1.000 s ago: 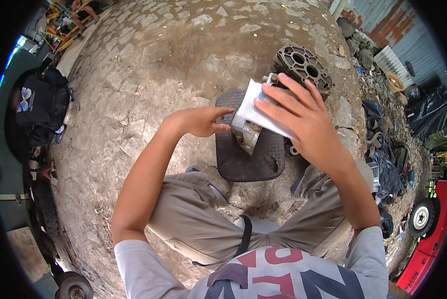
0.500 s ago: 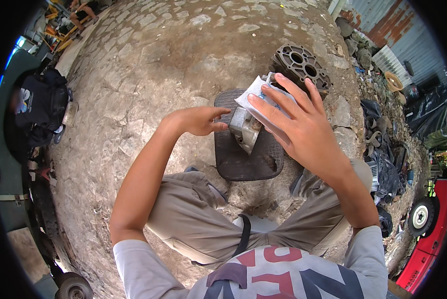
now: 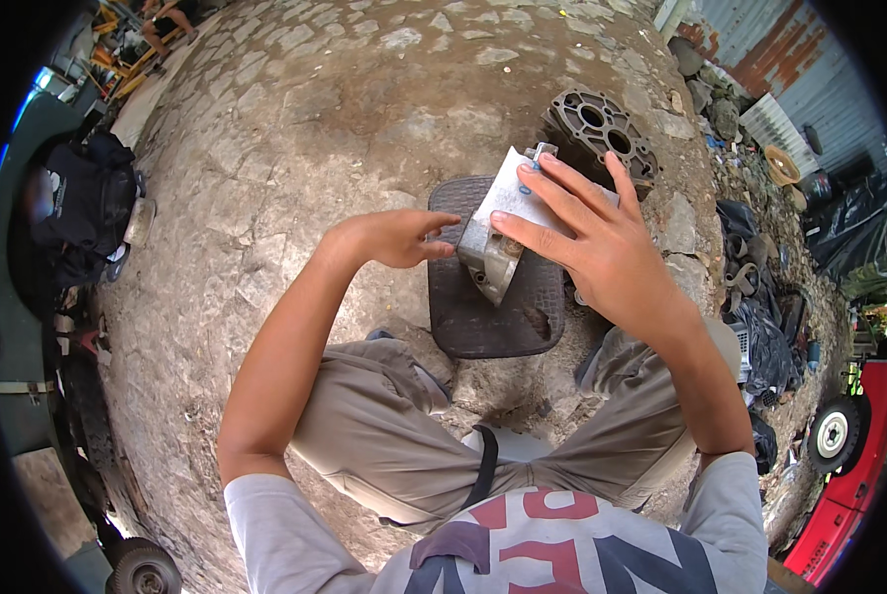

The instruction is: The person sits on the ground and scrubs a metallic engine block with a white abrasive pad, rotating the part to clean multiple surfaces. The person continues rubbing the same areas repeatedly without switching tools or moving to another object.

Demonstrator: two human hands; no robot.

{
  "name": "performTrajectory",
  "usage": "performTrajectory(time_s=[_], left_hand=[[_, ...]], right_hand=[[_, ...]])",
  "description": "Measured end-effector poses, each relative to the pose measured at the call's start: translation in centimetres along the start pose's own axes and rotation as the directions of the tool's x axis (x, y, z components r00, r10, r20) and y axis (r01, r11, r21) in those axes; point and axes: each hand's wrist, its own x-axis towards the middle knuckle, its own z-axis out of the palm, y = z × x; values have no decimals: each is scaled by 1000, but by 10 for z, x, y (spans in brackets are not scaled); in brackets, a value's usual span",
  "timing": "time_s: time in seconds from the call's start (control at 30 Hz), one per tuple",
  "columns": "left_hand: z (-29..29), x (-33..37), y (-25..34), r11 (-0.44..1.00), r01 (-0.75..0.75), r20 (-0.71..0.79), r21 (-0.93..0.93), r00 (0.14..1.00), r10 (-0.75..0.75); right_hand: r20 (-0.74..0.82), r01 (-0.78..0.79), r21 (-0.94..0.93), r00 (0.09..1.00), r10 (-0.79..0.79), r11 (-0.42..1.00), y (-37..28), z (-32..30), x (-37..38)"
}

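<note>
A grey cast-metal part (image 3: 488, 259) with angled sides rests on a dark textured mat (image 3: 463, 327) between my feet. Over its upper face lies a white sheet with blue print (image 3: 516, 191), resembling the back of sandpaper. My right hand (image 3: 607, 243) lies flat on this sheet with fingers spread, pressing it against the metal; its thumb is hidden. My left hand (image 3: 394, 240) is beside the part's left edge, thumb and fingers stretched apart. Whether its fingertips touch the metal I cannot tell.
A larger metal casting with round openings (image 3: 602, 134) sits just beyond the mat. Black bags and scrap (image 3: 760, 327) line the right side, near a red vehicle (image 3: 859, 475). At left, a black backpack (image 3: 87, 208) lies against a dark green vehicle (image 3: 13, 327).
My right hand has shifted slightly, and its index finger has come nearer to me. The sheet, bent up at its near edge before, now lies flatter. My left hand has barely moved.
</note>
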Motion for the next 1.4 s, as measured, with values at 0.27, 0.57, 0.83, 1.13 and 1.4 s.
performTrajectory(time_s=[0.27,0.57,0.83,1.13,1.4], left_hand=[[4,3,-7,1000,-7,-16,6,1000,7],[3,4,-5,997,-74,-59,-23,996,73],[8,3,-4,961,-258,-259,-104,940,224],[9,-14,27,825,-564,-386,-42,770,508],[16,-2,33,759,-592,-361,-271,794,490]], right_hand=[[20,14,-30,1000,-13,999,4,3,-1],[38,-29,88,999,26,996,4,5,1],[39,-24,114,999,20,993,6,2,0],[37,-35,243,999,27,969,9,0,-1],[39,-38,123,999,33,992,-1,-2,2]])
